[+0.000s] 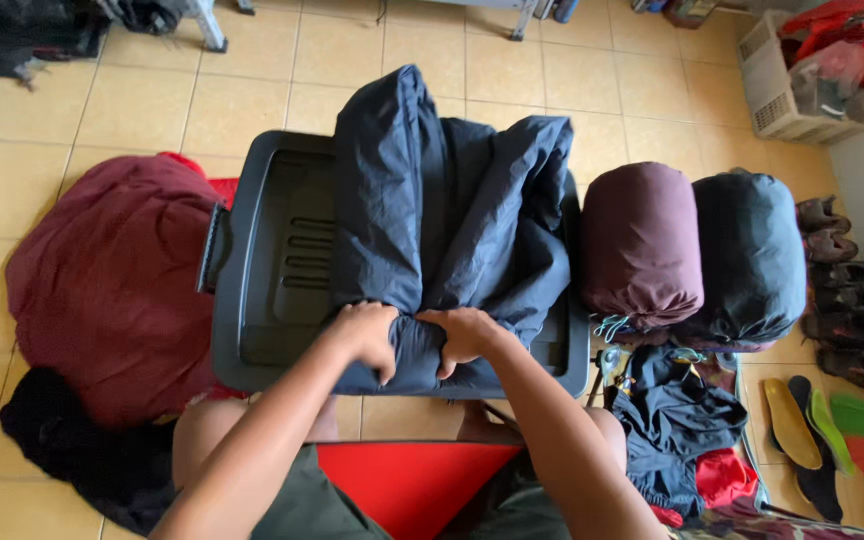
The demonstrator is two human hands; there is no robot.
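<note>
both our hands grip the near end of the dark navy padded sleeping bag (432, 220): left hand (367, 335) and right hand (467, 335) side by side, fingers curled tight into the fabric. its long axis runs straight away from us, over the dark grey plastic lid (272, 270).

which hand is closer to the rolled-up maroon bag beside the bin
Right. The right hand grips the dark blue fabric just left of the maroon bag; the left hand sits farther left.
</note>
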